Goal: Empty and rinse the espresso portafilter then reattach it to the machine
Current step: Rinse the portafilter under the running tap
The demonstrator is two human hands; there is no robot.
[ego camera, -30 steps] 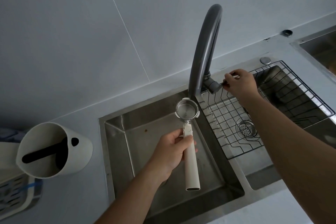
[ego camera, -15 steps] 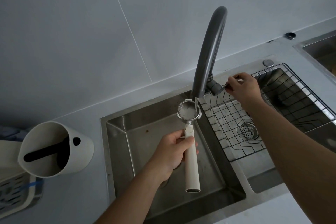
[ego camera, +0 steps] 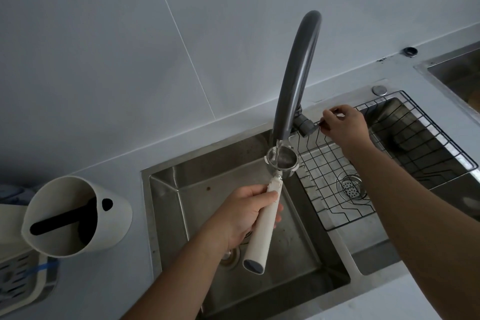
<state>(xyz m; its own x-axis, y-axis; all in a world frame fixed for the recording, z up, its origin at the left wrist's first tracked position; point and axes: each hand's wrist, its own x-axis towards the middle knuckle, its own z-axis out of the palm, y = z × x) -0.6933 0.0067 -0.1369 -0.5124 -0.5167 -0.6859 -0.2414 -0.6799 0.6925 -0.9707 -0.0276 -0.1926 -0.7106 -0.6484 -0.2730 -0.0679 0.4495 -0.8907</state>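
Left hand [ego camera: 244, 213] clamped round portafilter [ego camera: 270, 205] handle, basket up under faucet [ego camera: 296, 73] spout, over sink [ego camera: 181, 189]. Right hand [ego camera: 342, 125] pinched on faucet lever. Water running into basket: rinse under way. Emptying looks done. Reattaching left; machine not in view.

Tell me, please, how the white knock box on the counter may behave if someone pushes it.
The knock box looks like thin plastic, so probably light and easy to slide. It is tall with a wide open top, so a high push may tip it. The dark bar across it seems rigid.
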